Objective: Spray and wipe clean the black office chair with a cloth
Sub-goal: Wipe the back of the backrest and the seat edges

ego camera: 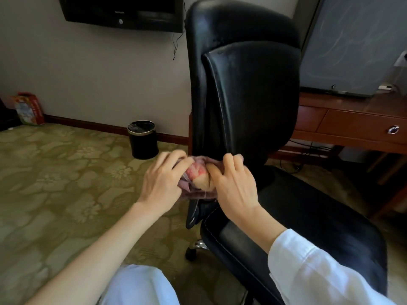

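Note:
The black office chair (242, 89) stands in front of me, its tall glossy backrest upright and its seat (308, 216) stretching toward the lower right. A bunched cloth (198, 175), pink, red and tan with a purplish edge, sits at the bottom left edge of the backrest. My left hand (163, 183) grips the cloth from the left. My right hand (233, 183) pinches it from the right, fingers curled against the backrest's lower edge. No spray bottle is in view.
A small black waste bin (143, 139) stands by the wall on the patterned carpet. A wooden desk with a drawer (356, 126) is behind the chair at right. A TV (123, 14) hangs on the wall. A colourful bag (28, 108) leans at far left.

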The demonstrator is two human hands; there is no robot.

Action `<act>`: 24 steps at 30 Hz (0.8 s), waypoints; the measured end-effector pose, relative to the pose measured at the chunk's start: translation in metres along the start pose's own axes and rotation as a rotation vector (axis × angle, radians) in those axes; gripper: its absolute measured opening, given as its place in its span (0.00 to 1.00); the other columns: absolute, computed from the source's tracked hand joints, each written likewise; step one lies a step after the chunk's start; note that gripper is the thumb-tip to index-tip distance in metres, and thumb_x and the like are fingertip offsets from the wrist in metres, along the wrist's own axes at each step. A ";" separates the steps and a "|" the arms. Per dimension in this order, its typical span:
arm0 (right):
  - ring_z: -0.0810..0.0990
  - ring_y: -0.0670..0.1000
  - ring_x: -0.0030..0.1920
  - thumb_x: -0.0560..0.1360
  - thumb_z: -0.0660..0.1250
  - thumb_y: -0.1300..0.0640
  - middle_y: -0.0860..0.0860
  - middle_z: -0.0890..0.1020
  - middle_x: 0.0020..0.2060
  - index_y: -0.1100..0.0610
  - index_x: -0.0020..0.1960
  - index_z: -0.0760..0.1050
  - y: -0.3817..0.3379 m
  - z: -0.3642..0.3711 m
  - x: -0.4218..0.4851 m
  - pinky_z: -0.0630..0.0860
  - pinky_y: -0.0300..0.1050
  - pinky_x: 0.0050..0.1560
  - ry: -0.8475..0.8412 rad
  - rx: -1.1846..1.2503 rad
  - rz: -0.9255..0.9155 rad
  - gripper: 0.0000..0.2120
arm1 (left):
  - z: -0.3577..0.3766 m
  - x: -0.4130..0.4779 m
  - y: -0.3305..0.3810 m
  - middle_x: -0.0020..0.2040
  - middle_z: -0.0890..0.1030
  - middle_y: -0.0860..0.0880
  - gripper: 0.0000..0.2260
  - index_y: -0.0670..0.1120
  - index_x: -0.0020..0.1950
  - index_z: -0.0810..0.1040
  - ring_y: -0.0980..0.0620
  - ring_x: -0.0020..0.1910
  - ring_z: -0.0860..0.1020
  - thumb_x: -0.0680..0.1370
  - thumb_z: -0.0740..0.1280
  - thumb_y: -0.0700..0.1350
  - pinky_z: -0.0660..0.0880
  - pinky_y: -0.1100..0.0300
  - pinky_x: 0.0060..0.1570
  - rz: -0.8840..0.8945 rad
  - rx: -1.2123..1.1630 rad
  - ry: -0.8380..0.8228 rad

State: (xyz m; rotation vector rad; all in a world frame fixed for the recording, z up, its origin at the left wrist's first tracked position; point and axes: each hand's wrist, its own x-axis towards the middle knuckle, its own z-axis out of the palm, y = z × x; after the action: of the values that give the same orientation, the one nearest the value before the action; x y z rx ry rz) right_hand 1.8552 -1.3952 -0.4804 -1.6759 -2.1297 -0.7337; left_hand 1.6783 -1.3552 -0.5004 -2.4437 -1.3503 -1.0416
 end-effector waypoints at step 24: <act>0.74 0.62 0.51 0.66 0.72 0.60 0.60 0.75 0.50 0.58 0.58 0.78 0.025 -0.056 0.088 0.67 0.45 0.31 0.263 0.082 -0.067 0.20 | -0.060 0.083 -0.001 0.58 0.75 0.46 0.24 0.44 0.59 0.76 0.44 0.55 0.71 0.64 0.70 0.30 0.75 0.50 0.43 0.033 0.027 0.291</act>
State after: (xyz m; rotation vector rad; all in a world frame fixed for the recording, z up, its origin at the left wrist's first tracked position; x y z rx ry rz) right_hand 1.8545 -1.3531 -0.3813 -1.3887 -2.0098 -0.8249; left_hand 1.6768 -1.3248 -0.4026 -2.1818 -1.2160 -1.3005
